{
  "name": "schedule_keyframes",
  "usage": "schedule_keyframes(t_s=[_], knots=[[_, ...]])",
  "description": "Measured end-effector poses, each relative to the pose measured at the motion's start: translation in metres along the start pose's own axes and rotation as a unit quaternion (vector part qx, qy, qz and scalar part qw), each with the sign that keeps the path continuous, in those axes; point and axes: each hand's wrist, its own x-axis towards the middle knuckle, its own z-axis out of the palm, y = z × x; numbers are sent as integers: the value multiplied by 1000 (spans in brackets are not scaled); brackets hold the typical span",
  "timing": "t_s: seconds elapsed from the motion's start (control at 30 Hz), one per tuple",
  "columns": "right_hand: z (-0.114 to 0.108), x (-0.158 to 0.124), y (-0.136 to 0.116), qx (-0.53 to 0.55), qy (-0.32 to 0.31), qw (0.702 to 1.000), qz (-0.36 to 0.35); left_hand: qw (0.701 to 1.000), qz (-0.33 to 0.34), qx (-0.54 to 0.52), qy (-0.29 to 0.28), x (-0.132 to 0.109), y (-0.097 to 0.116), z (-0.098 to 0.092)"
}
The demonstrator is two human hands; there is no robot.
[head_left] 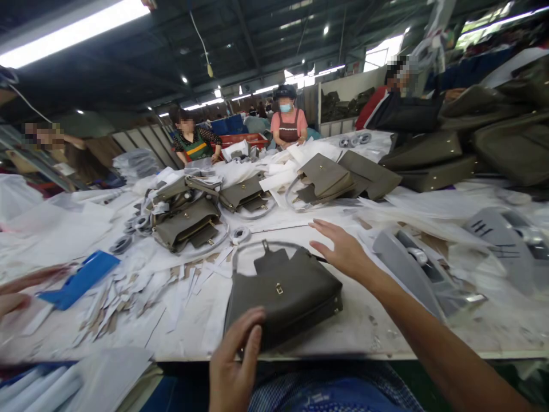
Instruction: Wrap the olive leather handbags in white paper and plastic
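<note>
Lying flat on the white surface, olive-grey leather handbag runs left-right between hands: left hand grip loosely curled touching near edge, right hand spread empty by far corner.

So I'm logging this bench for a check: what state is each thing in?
Grey handbag: lying flat, flap shut.
Left hand: open, fingertips on the handbag's near edge.
Right hand: open, palm down, by its far corner.
Blue plastic piece: lying flat among paper scraps.
</note>
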Motion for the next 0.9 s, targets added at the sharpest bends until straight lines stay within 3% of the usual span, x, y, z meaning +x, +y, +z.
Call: schedule_keyframes(t_s=[0.03,0.07,0.1,0.17,0.23,0.33,0.5,0.63,0.77,0.9], knots=[[-2,-7,-3,-7,-24,999,-31,996,37,62,61,9,-2,-11],[-1,-16,-7,-10,-68,996,-61,988,66,114,76,18,-6,-19],[2,-28,-11,-16,-115,989,-86,982,87,150,70,25,-12,-24],[13,-50,-17,-47,-179,976,-114,978,104,182,-17,32,-24,-24],[23,-67,-19,-81,-189,971,-119,972,103,188,-98,34,-35,-16],[29,-81,-21,-106,-182,971,-110,965,95,196,-147,40,-40,-3],[13,-101,-35,-163,-174,968,-75,953,125,223,-161,61,-22,-8],[-3,-109,-39,-178,-197,962,-70,919,227,266,-184,43,-10,-17],[-2,-101,-27,-132,-262,947,-132,875,294,316,-221,21,-25,-10],[8,-91,-20,-126,-273,943,-141,879,274,331,-208,30,-34,-1]])
